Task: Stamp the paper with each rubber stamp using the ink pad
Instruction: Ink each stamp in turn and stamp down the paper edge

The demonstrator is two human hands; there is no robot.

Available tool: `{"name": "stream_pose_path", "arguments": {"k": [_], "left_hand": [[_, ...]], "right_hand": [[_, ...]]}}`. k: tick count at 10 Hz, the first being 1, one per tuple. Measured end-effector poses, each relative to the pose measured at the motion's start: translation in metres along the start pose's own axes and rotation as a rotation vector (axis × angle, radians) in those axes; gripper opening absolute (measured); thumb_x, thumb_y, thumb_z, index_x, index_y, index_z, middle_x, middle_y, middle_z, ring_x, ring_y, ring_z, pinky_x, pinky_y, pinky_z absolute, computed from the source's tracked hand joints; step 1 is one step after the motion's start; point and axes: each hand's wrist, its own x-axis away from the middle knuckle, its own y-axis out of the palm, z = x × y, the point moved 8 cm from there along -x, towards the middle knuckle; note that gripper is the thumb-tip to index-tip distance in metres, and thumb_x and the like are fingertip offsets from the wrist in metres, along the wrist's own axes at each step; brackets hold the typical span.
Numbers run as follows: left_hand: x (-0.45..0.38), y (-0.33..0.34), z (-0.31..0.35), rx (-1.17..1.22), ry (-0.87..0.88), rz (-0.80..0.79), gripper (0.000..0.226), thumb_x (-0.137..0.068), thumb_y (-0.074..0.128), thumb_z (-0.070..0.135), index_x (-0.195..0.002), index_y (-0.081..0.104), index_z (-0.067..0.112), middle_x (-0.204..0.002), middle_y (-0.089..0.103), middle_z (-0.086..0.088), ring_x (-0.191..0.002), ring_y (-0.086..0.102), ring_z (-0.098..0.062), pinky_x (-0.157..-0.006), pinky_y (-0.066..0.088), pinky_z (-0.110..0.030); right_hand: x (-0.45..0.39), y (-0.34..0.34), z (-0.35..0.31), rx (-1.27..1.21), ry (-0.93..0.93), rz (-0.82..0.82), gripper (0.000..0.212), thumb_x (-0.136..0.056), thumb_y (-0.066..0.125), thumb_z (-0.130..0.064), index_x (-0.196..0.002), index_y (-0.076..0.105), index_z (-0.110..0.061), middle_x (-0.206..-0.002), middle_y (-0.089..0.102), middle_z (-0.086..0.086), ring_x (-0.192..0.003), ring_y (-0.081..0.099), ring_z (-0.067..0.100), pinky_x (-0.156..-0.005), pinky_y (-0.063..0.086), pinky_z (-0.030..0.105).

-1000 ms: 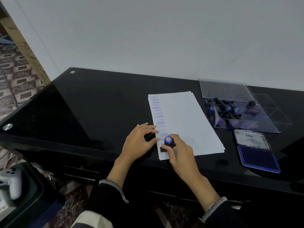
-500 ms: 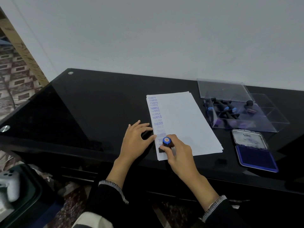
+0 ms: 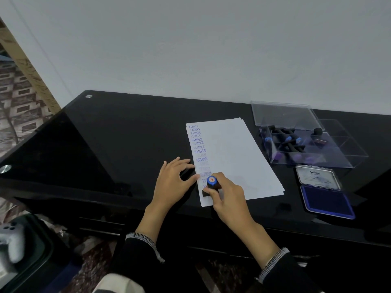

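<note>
Low in the centre of the frame, a stamp (image 3: 210, 185) with a blue cap is gripped by the curled fingers of the right hand (image 3: 227, 196) and stood on the lower left corner of the paper (image 3: 232, 157). The left hand (image 3: 173, 180) is laid flat beside it, fingers straight, fingertips touching the paper's left edge, where blue prints are lined in a column. At right, an open ink pad (image 3: 325, 195) is seen below a clear box (image 3: 306, 144) of stamps, all on the black table (image 3: 127, 134)
</note>
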Motion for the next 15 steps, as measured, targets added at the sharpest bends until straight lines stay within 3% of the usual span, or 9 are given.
{"name": "stream_pose_path", "arguments": {"k": [4,6,8,10,11,12,13,14,15], "left_hand": [[0.000,-0.001,0.001,-0.006,-0.010,-0.007,0.037,-0.085,0.065,0.048,-0.119,0.064,0.031,-0.138,0.053,0.012,-0.139,0.033,-0.008,-0.119,0.007,-0.038],[0.001,-0.001,-0.001,0.009,0.000,0.010,0.036,-0.084,0.067,0.047,-0.116,0.065,0.031,-0.136,0.055,0.012,-0.138,0.034,-0.008,-0.118,0.008,-0.037],[0.000,0.000,-0.001,0.002,0.007,0.007,0.037,-0.085,0.066,0.047,-0.117,0.065,0.031,-0.136,0.054,0.012,-0.138,0.034,-0.007,-0.118,0.007,-0.036],[0.000,-0.001,0.000,-0.008,0.002,-0.001,0.037,-0.085,0.066,0.048,-0.117,0.065,0.032,-0.137,0.054,0.013,-0.138,0.034,-0.007,-0.118,0.008,-0.036],[0.000,-0.003,0.001,-0.004,0.004,0.013,0.035,-0.084,0.067,0.048,-0.115,0.066,0.032,-0.135,0.055,0.013,-0.137,0.035,-0.006,-0.118,0.009,-0.036],[0.000,-0.004,0.001,-0.003,0.003,0.020,0.034,-0.083,0.068,0.048,-0.114,0.066,0.033,-0.134,0.055,0.015,-0.136,0.034,-0.004,-0.118,0.009,-0.035],[0.000,-0.003,0.000,0.000,0.002,0.018,0.035,-0.083,0.067,0.049,-0.114,0.066,0.034,-0.134,0.055,0.015,-0.136,0.035,-0.004,-0.118,0.009,-0.035],[0.000,-0.003,-0.001,0.005,-0.001,0.022,0.035,-0.082,0.068,0.050,-0.113,0.066,0.033,-0.134,0.055,0.015,-0.136,0.035,-0.004,-0.117,0.008,-0.034],[0.000,-0.002,-0.001,-0.006,0.000,0.017,0.034,-0.082,0.067,0.050,-0.113,0.066,0.035,-0.134,0.055,0.016,-0.137,0.033,-0.004,-0.117,0.008,-0.034]], "right_hand": [[0.001,0.002,0.002,-0.026,-0.002,0.030,0.024,-0.091,0.062,-0.027,-0.111,0.053,-0.019,-0.111,0.064,0.001,-0.090,0.059,0.018,-0.076,0.051,0.020],[0.000,0.000,0.001,-0.047,-0.035,0.039,0.016,-0.090,0.062,-0.023,-0.103,0.053,-0.019,-0.097,0.062,-0.006,-0.076,0.053,0.011,-0.066,0.041,0.011],[0.000,0.000,0.000,-0.039,-0.046,0.044,0.017,-0.091,0.062,-0.024,-0.103,0.053,-0.020,-0.101,0.065,-0.001,-0.080,0.055,0.014,-0.067,0.042,0.011],[0.000,-0.002,-0.001,-0.088,-0.015,0.025,0.018,-0.090,0.064,-0.025,-0.104,0.052,-0.022,-0.097,0.063,-0.009,-0.081,0.056,0.011,-0.068,0.044,0.007],[-0.004,-0.008,0.007,-0.244,0.100,0.024,0.017,-0.087,0.068,-0.023,-0.096,0.053,-0.023,-0.081,0.062,-0.014,-0.077,0.058,0.003,-0.067,0.046,0.008],[-0.006,-0.022,0.022,-0.479,0.254,0.146,0.013,-0.083,0.071,-0.021,-0.087,0.060,-0.017,-0.072,0.067,-0.002,-0.067,0.063,0.006,-0.065,0.048,0.015],[0.000,-0.039,0.032,-0.727,0.311,0.326,0.009,-0.084,0.070,-0.016,-0.086,0.062,-0.012,-0.078,0.072,0.002,-0.077,0.069,0.012,-0.068,0.048,0.012],[0.009,-0.056,0.041,-0.805,0.330,0.439,0.006,-0.086,0.068,-0.015,-0.086,0.063,-0.011,-0.082,0.073,0.003,-0.080,0.069,0.010,-0.069,0.045,0.007],[0.011,-0.061,0.049,-0.844,0.337,0.447,0.004,-0.087,0.065,-0.011,-0.087,0.062,-0.008,-0.084,0.073,0.005,-0.081,0.069,0.009,-0.071,0.045,0.006]]}}
